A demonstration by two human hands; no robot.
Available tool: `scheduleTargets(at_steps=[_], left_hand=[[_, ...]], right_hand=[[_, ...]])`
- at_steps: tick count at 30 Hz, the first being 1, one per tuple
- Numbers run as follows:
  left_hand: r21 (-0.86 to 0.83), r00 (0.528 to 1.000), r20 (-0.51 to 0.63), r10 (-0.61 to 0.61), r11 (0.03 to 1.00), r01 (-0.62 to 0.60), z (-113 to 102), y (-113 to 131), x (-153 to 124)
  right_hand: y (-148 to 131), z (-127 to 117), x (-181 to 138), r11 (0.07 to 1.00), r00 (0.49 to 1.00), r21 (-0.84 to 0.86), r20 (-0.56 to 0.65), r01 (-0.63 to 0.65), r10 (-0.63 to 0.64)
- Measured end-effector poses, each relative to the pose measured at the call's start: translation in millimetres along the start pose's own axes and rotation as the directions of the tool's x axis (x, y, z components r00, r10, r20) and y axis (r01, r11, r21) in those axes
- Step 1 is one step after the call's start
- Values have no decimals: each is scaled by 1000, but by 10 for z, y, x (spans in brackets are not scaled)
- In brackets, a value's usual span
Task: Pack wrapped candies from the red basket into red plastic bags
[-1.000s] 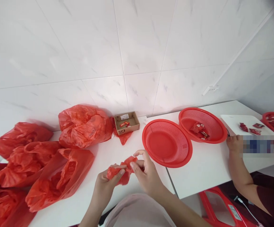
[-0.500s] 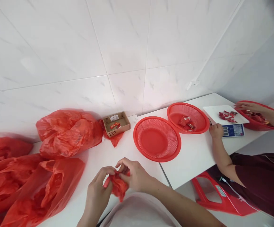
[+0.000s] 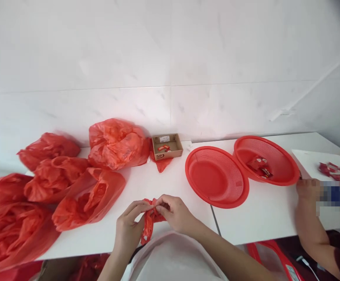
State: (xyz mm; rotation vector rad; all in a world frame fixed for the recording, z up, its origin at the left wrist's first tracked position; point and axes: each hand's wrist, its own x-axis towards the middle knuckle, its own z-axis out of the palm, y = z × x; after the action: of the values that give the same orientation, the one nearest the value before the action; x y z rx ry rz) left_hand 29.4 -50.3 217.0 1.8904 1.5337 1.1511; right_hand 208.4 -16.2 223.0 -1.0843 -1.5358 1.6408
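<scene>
Both my hands pinch one small crumpled red plastic bag (image 3: 148,226) over the near edge of the white table (image 3: 164,187). My left hand (image 3: 129,226) grips its left side with curled fingers. My right hand (image 3: 174,212) holds the top of it between thumb and fingertips. The lower end of the bag hangs down toward my lap.
Several red plastic bags (image 3: 90,195) lie heaped at the left. A small cardboard box (image 3: 167,146) stands by the wall. An empty red basket (image 3: 217,176) sits beside another red basket (image 3: 266,160) holding red packets. A co-worker's hand (image 3: 307,189) rests at the right near a white tray (image 3: 310,160).
My hands have drawn the small red bag together into a narrower, hanging strip. My view swung back toward the left and down. The co-worker's far hand has left the view.
</scene>
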Motion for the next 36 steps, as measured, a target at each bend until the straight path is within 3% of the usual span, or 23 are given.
scheduleTargets(at_steps=[3, 7, 11, 13, 18, 22, 24, 27, 31, 34, 36], left_hand=[[30, 999, -26, -19, 999, 20, -116, -76, -137], [69, 997, -64, -40, 997, 45, -223, -169, -298], [40, 992, -112, -56, 997, 60, -336, -195, -396], [-1, 991, -117, -71, 997, 72, -403, -209, -461], [-88, 967, -166, -191, 980, 179, -545, -307, -740], [-173, 905, -216, -367, 926, 335, -689, -338, -953], [-224, 854, -151, -498, 859, 461, -821, -343, -1041], [-300, 725, -66, -686, 706, 642, -1099, -433, -1250], [-362, 489, -205, -848, 530, 767, -1476, -765, -1855], [-283, 340, -249, -907, 404, 870, -1607, -1094, -2446], [-89, 236, -239, -942, 264, 961, -1613, -1311, -2788]], right_hand=[[-60, 98, 61, 980, 996, -198, 92, 27, -9], [-132, 217, 134, 973, 964, -229, 263, 17, 45], [-134, 399, 166, 939, 962, -328, 273, 98, -5], [-74, 495, 186, 880, 968, -440, 238, 178, -76], [265, 684, 336, 615, 943, -716, 218, 330, -251], [475, 891, 467, 565, 938, -751, 244, 343, -245], [488, 1028, 486, 599, 936, -720, 277, 352, -217], [449, 1201, 473, 733, 937, -607, 329, 306, -119], [472, 1284, 478, 851, 952, -505, 305, 147, 16], [575, 1282, 507, 850, 955, -522, 285, 79, 86], [652, 1284, 517, 835, 948, -548, 292, 57, 127]])
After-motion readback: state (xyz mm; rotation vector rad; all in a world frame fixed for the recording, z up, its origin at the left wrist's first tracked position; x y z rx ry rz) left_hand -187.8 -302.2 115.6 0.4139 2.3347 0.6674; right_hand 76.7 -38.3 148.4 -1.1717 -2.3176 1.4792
